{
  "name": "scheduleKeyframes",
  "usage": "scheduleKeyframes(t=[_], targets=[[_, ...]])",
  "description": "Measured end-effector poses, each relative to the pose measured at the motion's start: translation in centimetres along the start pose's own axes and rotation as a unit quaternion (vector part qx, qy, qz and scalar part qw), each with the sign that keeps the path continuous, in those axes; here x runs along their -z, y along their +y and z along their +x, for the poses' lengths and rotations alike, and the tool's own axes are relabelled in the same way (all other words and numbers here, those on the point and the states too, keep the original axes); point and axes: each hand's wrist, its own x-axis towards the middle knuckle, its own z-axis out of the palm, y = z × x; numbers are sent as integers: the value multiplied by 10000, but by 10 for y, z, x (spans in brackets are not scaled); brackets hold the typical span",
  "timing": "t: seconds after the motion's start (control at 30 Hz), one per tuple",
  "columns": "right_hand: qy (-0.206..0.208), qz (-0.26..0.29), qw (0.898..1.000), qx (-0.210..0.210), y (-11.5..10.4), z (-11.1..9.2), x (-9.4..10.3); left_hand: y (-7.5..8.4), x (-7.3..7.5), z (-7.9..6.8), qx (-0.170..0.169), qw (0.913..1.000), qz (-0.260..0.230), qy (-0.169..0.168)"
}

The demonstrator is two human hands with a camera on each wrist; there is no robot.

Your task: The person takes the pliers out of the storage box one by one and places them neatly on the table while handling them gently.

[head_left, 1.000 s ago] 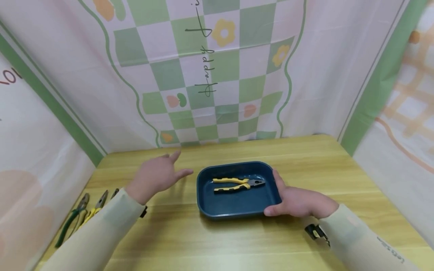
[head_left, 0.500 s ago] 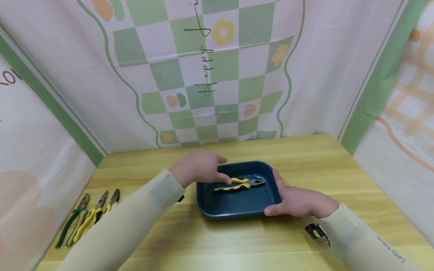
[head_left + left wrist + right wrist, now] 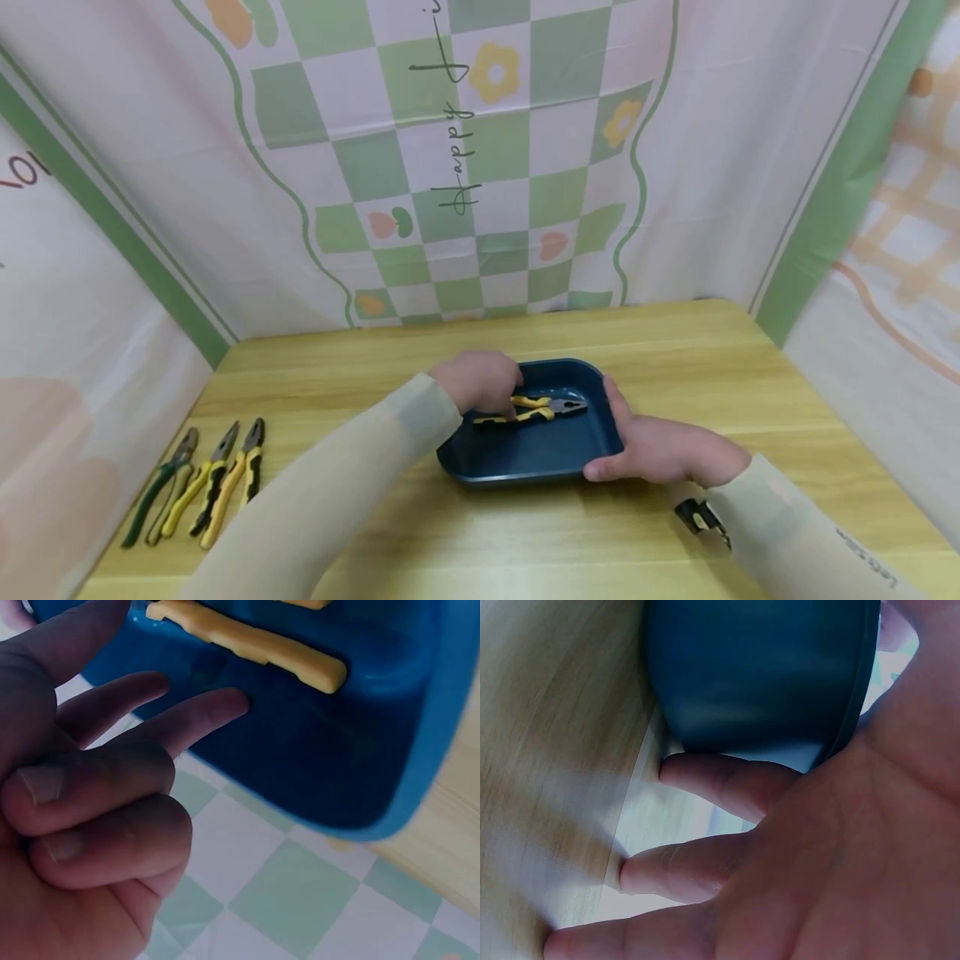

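Note:
A dark blue rectangular tray (image 3: 525,454) stands on the table. In it lies a pair of pliers (image 3: 564,406) with yellow-and-black handles, spread apart, grey nose to the right. My left hand (image 3: 480,383) reaches over the tray's left end, at the handle ends and partly hiding them. In the left wrist view, two fingers are folded and the others extend beside a yellow handle (image 3: 255,643). My right hand (image 3: 663,448) rests against the tray's right end, thumb at the front corner. Its straight fingers (image 3: 682,866) reach down to the tabletop in the right wrist view.
At the table's left lie three more pliers side by side: green-handled pliers (image 3: 161,492), yellow-and-black pliers (image 3: 212,477) and orange-yellow-and-black pliers (image 3: 236,479). A checked cloth (image 3: 495,208) hangs behind the wooden table (image 3: 675,350).
My left hand has moved right from beside the tray, over its left rim and down to the pliers' handles. The right hand and tray have stayed in place.

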Motion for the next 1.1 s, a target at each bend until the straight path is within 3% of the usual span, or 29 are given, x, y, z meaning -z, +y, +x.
scheduleKeyframes(t=[0.27,0.53,0.8,0.97,1.1], targets=[[14,56,10000,-13,0,0,-1,7,-7,5,237,9996,66,-115],[-62,76,9999,93,3,1,0,16,-16,6,146,9990,226,-345],[-70,74,9999,60,3,0,1,25,-15,7,321,9974,402,-505],[-57,69,10000,10,2,0,0,33,-16,5,162,9950,855,-483],[-41,45,10000,-41,2,1,0,36,-14,4,90,9956,752,-551]])
